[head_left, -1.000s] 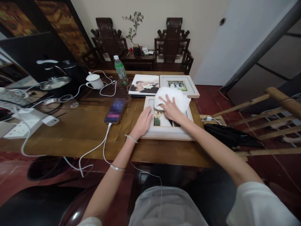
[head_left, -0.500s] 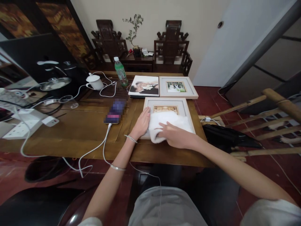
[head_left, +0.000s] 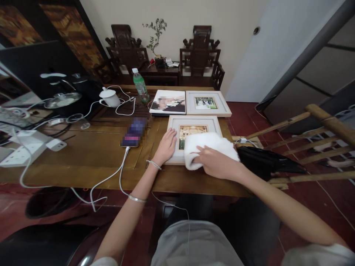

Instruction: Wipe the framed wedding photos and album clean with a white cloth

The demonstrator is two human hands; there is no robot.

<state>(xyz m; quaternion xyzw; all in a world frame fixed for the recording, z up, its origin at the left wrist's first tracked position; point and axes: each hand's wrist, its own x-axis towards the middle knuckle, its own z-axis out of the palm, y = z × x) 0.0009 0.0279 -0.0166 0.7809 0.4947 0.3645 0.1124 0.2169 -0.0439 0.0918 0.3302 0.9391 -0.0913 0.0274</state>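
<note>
A picture frame [head_left: 172,122] with a pale wood rim and a wide grey mat lies flat near the table's front edge. My left hand [head_left: 166,145] rests on its left side, fingers stretched out together. A folded white cloth [head_left: 212,142] covers the lower right part of the frame, and my right hand [head_left: 212,159] grips it at its near edge. Part of the printed picture shows between my left hand and the cloth. Behind lie a second framed picture [head_left: 222,101] and a white-edged photo panel [head_left: 170,101] on top of something dark.
Left of the frame lies a phone [head_left: 134,132] with a white charging cable. Farther back stand a green bottle [head_left: 141,85] and a lidded white cup [head_left: 110,98]. A power strip [head_left: 23,153] sits at the left. A bamboo chair [head_left: 313,111] stands to the right.
My right hand has slid the white cloth to the right across the frame, uncovering more of the picture. My left hand stays on the frame's left side.
</note>
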